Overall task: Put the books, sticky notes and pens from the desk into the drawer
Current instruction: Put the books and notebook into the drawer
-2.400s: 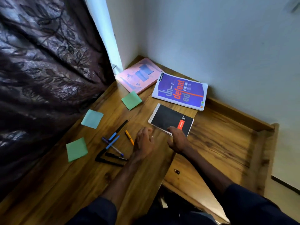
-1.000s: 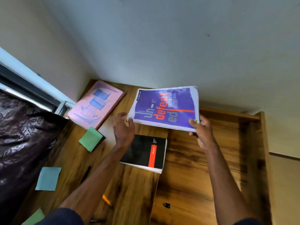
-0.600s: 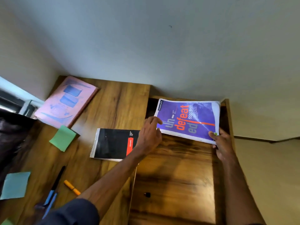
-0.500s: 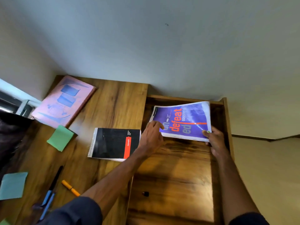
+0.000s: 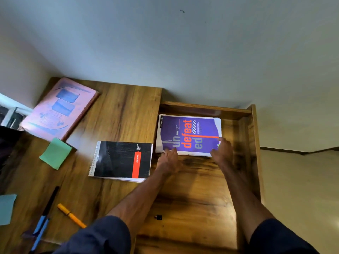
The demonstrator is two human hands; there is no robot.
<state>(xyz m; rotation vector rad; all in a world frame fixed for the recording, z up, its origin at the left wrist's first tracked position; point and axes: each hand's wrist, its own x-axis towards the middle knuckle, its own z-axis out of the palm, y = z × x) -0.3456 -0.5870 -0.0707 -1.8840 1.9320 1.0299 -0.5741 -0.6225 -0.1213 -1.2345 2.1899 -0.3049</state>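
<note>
Book [image 5: 189, 134] with the purple cover lies flat at the far end of the open drawer [image 5: 254, 143]. The right hand [image 5: 222, 150] pinches its near right corner, with the thumb on the cover. The left hand [image 5: 168, 159] has its fingers [image 5: 166, 152] close together at the near left corner. They are blurred, so a grip cannot be told. A black notebook [image 5: 121, 158] lies on the worktop [image 5: 124, 114] just beside.

a pale grey-blue painted wall [image 5: 183, 52] rises beyond the grip, softly and evenly lit. left of the grip spreads the brown wood-grain desk top [image 5: 119, 116]. around the grip lies the open wooden drawer [image 5: 254, 143], its side wall just right. further right is smooth beige floor [image 5: 302, 189]; far left, a white window frame [image 5: 11, 105].
</note>
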